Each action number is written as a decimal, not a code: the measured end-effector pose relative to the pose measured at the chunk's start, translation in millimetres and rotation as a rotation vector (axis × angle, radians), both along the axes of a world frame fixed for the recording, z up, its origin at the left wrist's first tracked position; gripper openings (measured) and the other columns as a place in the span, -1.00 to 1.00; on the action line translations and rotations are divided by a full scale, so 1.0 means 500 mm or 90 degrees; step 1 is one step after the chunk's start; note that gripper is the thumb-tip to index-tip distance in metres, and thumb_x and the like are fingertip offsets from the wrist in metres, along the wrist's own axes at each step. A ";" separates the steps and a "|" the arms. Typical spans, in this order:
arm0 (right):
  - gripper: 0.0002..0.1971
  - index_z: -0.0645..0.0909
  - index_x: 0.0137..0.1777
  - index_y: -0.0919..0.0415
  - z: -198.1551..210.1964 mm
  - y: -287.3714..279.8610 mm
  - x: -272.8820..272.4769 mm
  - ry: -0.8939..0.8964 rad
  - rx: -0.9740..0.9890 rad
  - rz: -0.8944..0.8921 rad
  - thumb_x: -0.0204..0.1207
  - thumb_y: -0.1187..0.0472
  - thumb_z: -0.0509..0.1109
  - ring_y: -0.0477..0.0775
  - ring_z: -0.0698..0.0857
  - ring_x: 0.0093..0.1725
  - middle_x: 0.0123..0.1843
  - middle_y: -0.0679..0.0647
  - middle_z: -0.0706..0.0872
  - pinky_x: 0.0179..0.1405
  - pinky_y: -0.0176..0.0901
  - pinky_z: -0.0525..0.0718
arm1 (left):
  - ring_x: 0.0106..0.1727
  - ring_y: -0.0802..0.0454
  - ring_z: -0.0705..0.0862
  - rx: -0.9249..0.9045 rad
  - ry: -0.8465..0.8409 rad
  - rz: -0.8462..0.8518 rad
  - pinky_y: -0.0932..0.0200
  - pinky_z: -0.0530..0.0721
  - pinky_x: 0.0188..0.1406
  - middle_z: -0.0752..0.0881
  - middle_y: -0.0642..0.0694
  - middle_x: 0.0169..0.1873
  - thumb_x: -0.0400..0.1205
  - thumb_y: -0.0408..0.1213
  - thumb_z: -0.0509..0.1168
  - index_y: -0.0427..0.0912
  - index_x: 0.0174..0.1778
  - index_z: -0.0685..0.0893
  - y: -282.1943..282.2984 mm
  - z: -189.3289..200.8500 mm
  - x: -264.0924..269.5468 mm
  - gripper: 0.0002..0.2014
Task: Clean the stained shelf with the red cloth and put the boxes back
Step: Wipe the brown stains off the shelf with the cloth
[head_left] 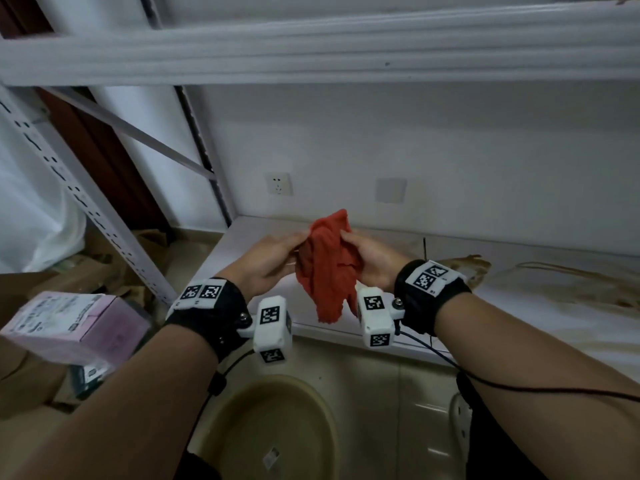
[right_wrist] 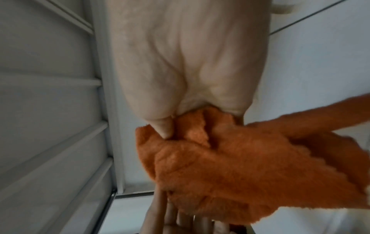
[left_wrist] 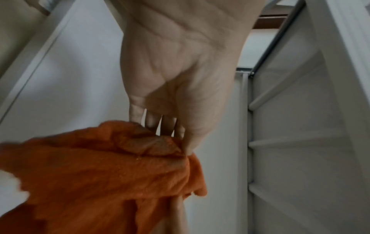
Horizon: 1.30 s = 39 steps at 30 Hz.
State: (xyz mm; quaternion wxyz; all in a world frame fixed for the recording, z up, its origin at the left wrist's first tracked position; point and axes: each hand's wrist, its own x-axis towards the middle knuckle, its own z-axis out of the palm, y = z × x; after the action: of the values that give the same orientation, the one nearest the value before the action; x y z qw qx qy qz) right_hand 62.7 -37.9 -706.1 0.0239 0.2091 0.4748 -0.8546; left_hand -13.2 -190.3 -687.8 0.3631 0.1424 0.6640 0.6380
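The red cloth (head_left: 327, 268) hangs bunched between both hands, in the air above the front left part of the white shelf (head_left: 519, 306). My left hand (head_left: 273, 259) pinches its left side, thumb against fingers (left_wrist: 181, 139) on the cloth (left_wrist: 112, 171). My right hand (head_left: 367, 258) grips the right side, thumb (right_wrist: 163, 128) pressed into the cloth (right_wrist: 230, 166). Brown stains (head_left: 568, 289) streak the shelf to the right of my hands. A pink box (head_left: 74, 325) lies at the lower left, off the shelf.
An upper shelf beam (head_left: 311, 53) runs overhead. A perforated rack upright (head_left: 86, 206) slants at left. A beige basin (head_left: 277, 431) sits on the floor below my wrists. Cardboard (head_left: 104, 265) litters the floor at left. A wall socket (head_left: 278, 183) is behind the shelf.
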 end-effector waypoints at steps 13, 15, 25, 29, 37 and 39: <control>-0.71 0.61 0.30 0.12 -0.011 0.057 -0.006 -0.021 0.437 -0.114 0.69 0.15 0.16 -0.05 0.48 -0.42 -0.31 0.02 0.57 -0.54 -0.28 0.36 | -0.47 0.16 0.59 -0.156 0.185 -0.048 0.37 0.55 -0.53 0.64 -0.03 -0.41 0.68 -0.10 0.26 -0.10 -0.26 0.61 0.000 -0.011 -0.011 -0.77; -0.73 0.64 0.24 0.17 -0.008 0.056 -0.004 -0.015 0.455 -0.121 0.67 0.13 0.19 -0.01 0.46 -0.45 -0.35 0.04 0.55 -0.55 -0.26 0.34 | -0.33 0.09 0.65 -0.187 0.182 -0.100 0.29 0.61 -0.32 0.70 -0.08 -0.29 0.65 0.05 0.25 -0.15 -0.12 0.67 -0.003 -0.012 -0.017 -0.69; -0.82 0.71 0.00 0.16 0.006 0.084 -0.005 0.010 0.525 -0.189 0.62 0.16 0.28 -0.16 0.50 -0.40 -0.40 -0.11 0.57 -0.37 -0.32 0.42 | -0.21 0.05 0.71 -0.276 0.199 -0.208 0.22 0.63 -0.08 0.80 -0.09 -0.19 0.53 -0.11 0.44 -0.12 -0.09 0.76 -0.022 -0.011 -0.028 -0.83; -0.79 0.72 -0.08 0.23 -0.009 0.096 -0.005 -0.028 0.563 -0.182 0.61 0.14 0.30 -0.06 0.53 -0.39 -0.42 -0.01 0.59 -0.29 -0.24 0.46 | -0.47 0.07 0.47 -0.233 0.253 -0.083 0.28 0.41 -0.46 0.55 -0.11 -0.47 0.54 -0.09 0.43 -0.16 -0.28 0.57 -0.026 -0.007 -0.040 -0.74; -0.67 0.59 0.20 0.19 -0.007 0.056 -0.001 -0.127 0.299 -0.010 0.71 0.01 0.10 0.12 0.64 -0.18 0.00 0.17 0.67 -0.21 -0.14 0.60 | -0.31 0.03 0.59 -0.174 0.270 0.069 0.25 0.55 -0.43 0.66 -0.05 -0.34 0.72 -0.16 0.18 -0.09 -0.24 0.64 0.018 -0.012 -0.024 -0.76; -0.63 0.59 0.05 0.16 0.000 0.039 0.002 -0.111 0.179 0.053 0.70 -0.09 0.08 0.07 0.64 -0.20 -0.08 0.13 0.69 -0.26 -0.13 0.63 | -0.21 0.05 0.68 -0.099 0.169 0.005 0.28 0.73 -0.24 0.73 -0.09 -0.18 0.75 -0.24 0.12 -0.13 -0.01 0.68 0.036 -0.002 -0.001 -0.79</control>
State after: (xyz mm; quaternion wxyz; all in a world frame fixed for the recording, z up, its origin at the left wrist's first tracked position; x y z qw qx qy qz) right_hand 63.8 -18.6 -706.0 0.0709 0.2642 0.5938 -0.7567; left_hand -13.6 -172.1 -688.7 0.2797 0.1941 0.7542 0.5615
